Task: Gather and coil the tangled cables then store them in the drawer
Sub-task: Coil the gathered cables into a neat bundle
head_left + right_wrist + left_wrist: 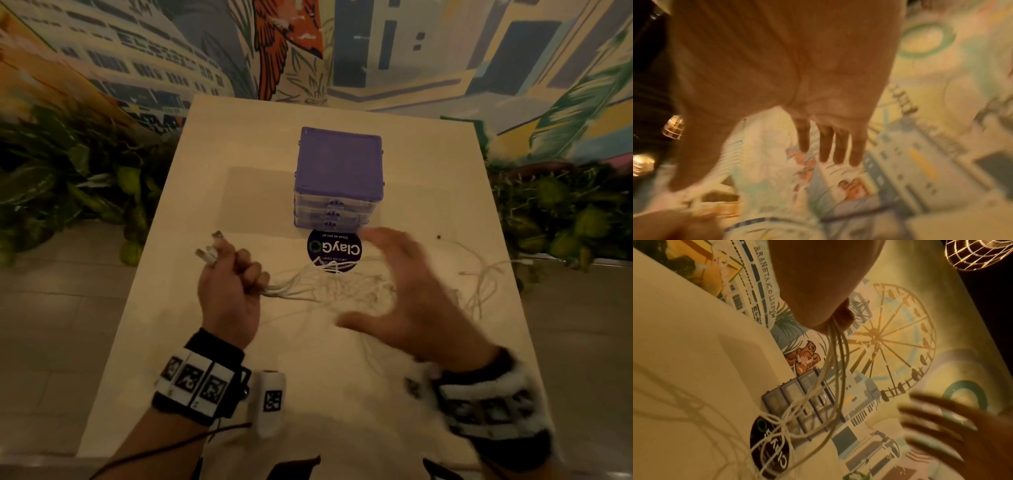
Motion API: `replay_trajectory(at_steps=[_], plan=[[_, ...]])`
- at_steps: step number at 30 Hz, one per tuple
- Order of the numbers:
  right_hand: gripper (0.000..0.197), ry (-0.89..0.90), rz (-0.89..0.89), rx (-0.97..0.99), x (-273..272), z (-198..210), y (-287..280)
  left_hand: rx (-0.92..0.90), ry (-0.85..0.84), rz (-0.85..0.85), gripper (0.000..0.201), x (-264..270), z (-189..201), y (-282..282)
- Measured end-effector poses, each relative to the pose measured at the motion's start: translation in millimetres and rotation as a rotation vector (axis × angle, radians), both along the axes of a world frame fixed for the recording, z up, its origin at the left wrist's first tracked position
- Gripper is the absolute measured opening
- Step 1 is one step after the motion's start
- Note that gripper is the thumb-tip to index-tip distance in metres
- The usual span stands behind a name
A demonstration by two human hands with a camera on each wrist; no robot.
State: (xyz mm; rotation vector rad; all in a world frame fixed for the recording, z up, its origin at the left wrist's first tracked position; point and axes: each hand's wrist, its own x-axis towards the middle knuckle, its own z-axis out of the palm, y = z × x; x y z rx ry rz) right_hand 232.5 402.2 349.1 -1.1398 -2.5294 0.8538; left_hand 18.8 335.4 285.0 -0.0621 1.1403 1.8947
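Several thin white cables (pixel 329 289) lie tangled across the middle of the pale table (pixel 239 144) and spread toward its right side (pixel 479 284). My left hand (pixel 233 274) grips a bunch of their ends in a fist, with the plugs (pixel 209 253) sticking out past the knuckles; in the left wrist view the cables (pixel 836 356) hang from the fist (pixel 818 293). My right hand (pixel 404 291) hovers open and blurred over the tangle, fingers (pixel 838 146) straight, holding nothing. A purple drawer unit (pixel 337 178) stands behind, all its clear drawers closed.
A round dark ClayGo sticker (pixel 334 250) lies on the table just in front of the drawer unit, with cables crossing it. A painted mural wall and green foliage (pixel 68 192) border the table. A small dark speck (pixel 438 236) sits at the right.
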Motion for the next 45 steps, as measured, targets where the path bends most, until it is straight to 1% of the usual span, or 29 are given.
replay_trajectory(at_steps=[1, 3, 4, 5, 6, 7, 9, 11, 13, 16, 20, 21, 23, 24, 25, 26, 27, 28, 29, 30, 31, 32, 33, 34, 35, 36, 38, 42, 45], plan=[[0.106, 0.051, 0.062, 0.014, -27.2, -13.1, -9.5, -0.001, -0.004, -0.014, 0.028, 5.7, -1.0, 0.6], [0.095, -0.011, 0.169, -0.113, -71.5, -43.7, -25.8, -0.006, -0.005, -0.03, 0.028, 11.5, -1.8, 1.3], [0.079, -0.042, 0.196, -0.183, -84.5, -59.2, -29.8, -0.005, -0.007, -0.03, 0.028, 11.6, -1.7, 1.1], [0.054, -0.045, 0.204, -0.225, -90.6, -69.8, -32.6, -0.01, -0.012, -0.025, 0.027, 9.9, -2.4, 0.6], [0.031, -0.05, 0.206, -0.212, -90.5, -78.2, -33.1, -0.019, -0.015, -0.014, 0.027, 6.9, -3.8, -0.5], [0.024, -0.062, 0.205, -0.183, -86.5, -81.2, -32.4, -0.036, -0.017, 0.0, 0.027, 3.5, -6.4, -2.3], [0.032, -0.119, 0.25, -0.132, -69.7, -81.9, -27.9, -0.062, -0.026, 0.029, 0.028, -3.2, -11.4, -6.2], [0.035, -0.175, 0.272, -0.142, -49.9, -78.5, -20.7, -0.081, -0.027, 0.055, 0.027, -7.2, -14.2, -8.9], [0.034, -0.205, 0.266, -0.168, -28.3, -76.9, -12.2, -0.107, -0.02, 0.071, 0.025, -7.6, -16.4, -9.0], [0.029, -0.262, 0.265, -0.083, -7.9, -71.8, -4.6, -0.157, -0.027, 0.091, 0.025, -3.6, -15.5, -9.5], [0.03, -0.138, 0.226, 0.194, -3.9, -76.2, -11.0, -0.213, -0.089, 0.118, 0.021, -7.4, -22.0, -12.4], [0.031, -0.102, 0.22, 0.22, -5.4, -79.8, -13.2, -0.221, -0.097, 0.109, 0.021, -10.3, -26.3, -15.7], [0.034, -0.038, 0.222, 0.201, -8.3, -85.4, -14.9, -0.277, -0.07, 0.054, 0.018, -16.5, -33.1, -22.4], [0.035, -0.011, 0.225, 0.178, -9.4, -87.4, -15.0, -0.327, -0.049, 0.018, 0.027, -20.2, -37.3, -27.3], [0.034, 0.007, 0.227, 0.158, -9.7, -89.5, -14.3, -0.403, -0.011, -0.02, 0.051, -23.3, -42.0, -32.2], [0.032, 0.019, 0.226, 0.15, -10.2, -90.6, -13.0, -0.524, 0.067, -0.057, 0.079, -26.5, -44.3, -37.2], [0.031, 0.024, 0.227, 0.147, -10.9, -92.3, -11.7, -0.653, 0.218, -0.075, 0.096, -28.8, -44.8, -41.8], [0.031, 0.013, 0.233, 0.139, -12.0, -94.3, -11.1, -0.707, 0.403, -0.066, 0.095, -29.8, -43.1, -44.6], [0.033, -0.008, 0.246, 0.129, -13.8, -96.9, -11.5, -0.657, 0.609, -0.067, 0.081, -27.8, -39.6, -45.6], [0.035, -0.037, 0.259, 0.114, -16.9, -97.8, -11.8, -0.533, 0.833, -0.124, 0.062, -22.8, -35.4, -44.9], [0.038, -0.067, 0.271, 0.094, -20.1, -99.2, -12.0, -0.391, 1.036, -0.252, 0.044, -16.0, -31.3, -42.5], [0.041, -0.097, 0.277, 0.069, -23.4, -98.6, -12.6, -0.265, 1.184, -0.428, 0.034, -6.3, -25.8, -38.3], [0.044, -0.12, 0.282, 0.043, -26.4, -98.3, -12.8, -0.175, 1.275, -0.62, 0.033, 2.8, -25.3, -34.4], [0.043, -0.137, 0.286, 0.019, -29.3, -96.8, -12.6, -0.141, 1.316, -0.806, 0.038, 11.8, -25.4, -30.7], [0.039, -0.152, 0.288, 0.001, -31.7, -95.0, -11.7, -0.15, 1.329, -0.95, 0.044, 19.2, -24.9, -26.2], [0.034, -0.181, 0.287, -0.014, -33.5, -93.3, -10.8, -0.187, 1.353, -1.032, 0.048, 24.0, -26.1, -22.6], [0.028, -0.24, 0.293, -0.039, -35.1, -91.8, -9.9, -0.25, 1.402, -1.07, 0.051, 27.1, -27.6, -19.0], [0.023, -0.264, 0.322, -0.09, -25.4, -87.5, -13.5, -0.29, 1.353, -1.208, 0.045, 21.2, -25.3, -17.0], [0.01, -0.356, 0.283, -0.007, 1.1, -85.8, -3.0, -0.256, 1.432, -1.276, 0.034, 9.0, -22.1, -17.2]])
